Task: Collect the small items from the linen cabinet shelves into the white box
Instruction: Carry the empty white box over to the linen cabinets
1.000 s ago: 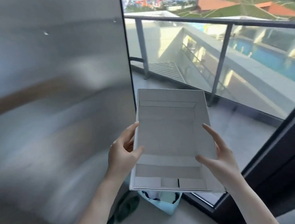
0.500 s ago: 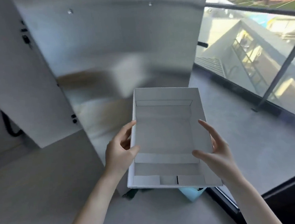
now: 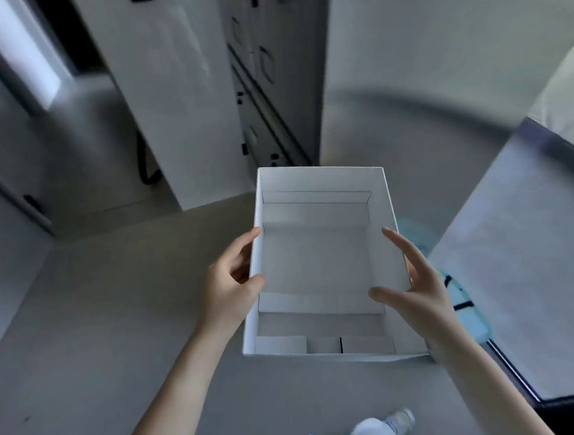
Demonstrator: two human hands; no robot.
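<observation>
1. I had the white box (image 3: pixel 320 177) up over the grey floor (image 3: pixel 115 316), open side up, nothing inside it.
2. The left hand (image 3: pixel 227 285) gripped the left wall, thumb over the rim, fingers curled outside.
3. The right hand (image 3: pixel 422 296) pinched the right wall, thumb inside, fingers stretched along the outside.
4. Beyond it stood the cabinet (image 3: pixel 261 82), door (image 3: pixel 172 89) open, its inside too blurred to read.
5. A pale blue bag (image 3: pixel 464 309) lay on the floor just right of the box.
</observation>
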